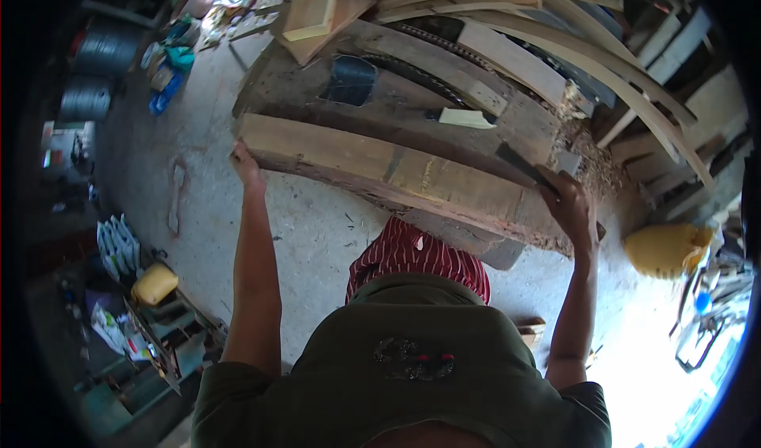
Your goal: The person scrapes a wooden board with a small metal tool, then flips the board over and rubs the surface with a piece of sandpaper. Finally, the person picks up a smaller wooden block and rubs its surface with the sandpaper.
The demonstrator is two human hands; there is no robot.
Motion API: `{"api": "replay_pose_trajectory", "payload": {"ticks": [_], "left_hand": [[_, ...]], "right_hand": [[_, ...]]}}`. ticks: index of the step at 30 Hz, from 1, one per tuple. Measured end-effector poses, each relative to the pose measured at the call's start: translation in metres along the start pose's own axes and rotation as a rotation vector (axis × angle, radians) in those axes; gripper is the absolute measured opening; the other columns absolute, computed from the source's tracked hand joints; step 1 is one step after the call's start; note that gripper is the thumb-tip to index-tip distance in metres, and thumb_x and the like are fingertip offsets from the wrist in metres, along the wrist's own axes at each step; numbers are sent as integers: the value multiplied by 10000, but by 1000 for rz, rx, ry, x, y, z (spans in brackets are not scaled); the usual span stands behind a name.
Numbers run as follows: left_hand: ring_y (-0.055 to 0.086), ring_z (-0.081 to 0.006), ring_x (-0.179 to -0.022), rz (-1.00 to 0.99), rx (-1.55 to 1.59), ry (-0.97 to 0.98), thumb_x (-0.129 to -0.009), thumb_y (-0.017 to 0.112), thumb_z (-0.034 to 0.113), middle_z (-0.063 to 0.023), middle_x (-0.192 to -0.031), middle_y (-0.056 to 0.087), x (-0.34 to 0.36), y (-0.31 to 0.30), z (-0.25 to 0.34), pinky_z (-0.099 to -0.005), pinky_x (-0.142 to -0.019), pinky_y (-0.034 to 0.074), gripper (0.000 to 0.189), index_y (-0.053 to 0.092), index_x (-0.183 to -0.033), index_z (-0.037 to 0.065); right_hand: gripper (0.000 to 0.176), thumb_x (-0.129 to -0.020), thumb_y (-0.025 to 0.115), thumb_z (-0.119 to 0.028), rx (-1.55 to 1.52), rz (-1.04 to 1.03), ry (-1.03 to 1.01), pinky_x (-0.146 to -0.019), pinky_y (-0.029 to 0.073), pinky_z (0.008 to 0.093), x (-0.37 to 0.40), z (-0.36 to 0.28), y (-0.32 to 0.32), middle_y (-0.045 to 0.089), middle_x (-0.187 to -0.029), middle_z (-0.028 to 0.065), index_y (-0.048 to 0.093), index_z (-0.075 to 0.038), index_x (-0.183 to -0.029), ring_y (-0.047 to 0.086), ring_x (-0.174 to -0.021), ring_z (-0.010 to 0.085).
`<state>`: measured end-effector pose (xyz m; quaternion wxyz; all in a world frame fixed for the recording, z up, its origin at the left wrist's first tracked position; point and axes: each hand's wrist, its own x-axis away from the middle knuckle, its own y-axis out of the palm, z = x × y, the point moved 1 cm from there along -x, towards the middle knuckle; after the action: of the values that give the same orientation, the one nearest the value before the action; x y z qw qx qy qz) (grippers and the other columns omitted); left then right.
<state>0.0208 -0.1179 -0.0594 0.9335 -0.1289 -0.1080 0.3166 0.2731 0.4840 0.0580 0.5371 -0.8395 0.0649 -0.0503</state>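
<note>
A long, thick wooden beam [333, 148] lies across the front of the workbench, directly before me. At its left end, my left hand [246, 165] is closed on the corner, with some fingers hidden. My right hand [569, 201] is wrapped around a dark, flat, bar-like tool [519, 165], close to the beam's right end. The tool points up and left over the beam; its exact kind is not clear. Beyond it on the bench lies a pale wooden piece [468, 118] with a dark end.
Curved wooden strips [555, 32] are piled at the back right. A light wood block [310, 15] rests on a board at the back left. Shavings [590, 151] cover the bench's right side. A yellow sack [667, 250] stands on the right, metal drums [107, 48] on the left.
</note>
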Motion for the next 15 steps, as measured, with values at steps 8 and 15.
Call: {"api": "replay_pose_trajectory", "payload": {"ticks": [8, 15], "left_hand": [[521, -295, -1224, -7, -52, -71, -955, 466, 679, -162, -1354, 512, 9, -6, 4, -477, -959, 467, 759, 387, -1387, 61], [541, -233, -1157, -2, -12, -99, -974, 474, 647, -109, -1290, 548, 19, -7, 16, -428, -889, 488, 687, 435, -1336, 64]], "right_hand": [[301, -890, 678, -159, -60, -124, -193, -701, 539, 436, -50, -29, 29, 638, -920, 140, 696, -145, -1191, 666, -843, 345], [260, -912, 631, -49, -256, -101, -115, -706, 516, 430, -49, -20, 42, 639, -943, 165, 687, -60, -1166, 652, -815, 342]]}}
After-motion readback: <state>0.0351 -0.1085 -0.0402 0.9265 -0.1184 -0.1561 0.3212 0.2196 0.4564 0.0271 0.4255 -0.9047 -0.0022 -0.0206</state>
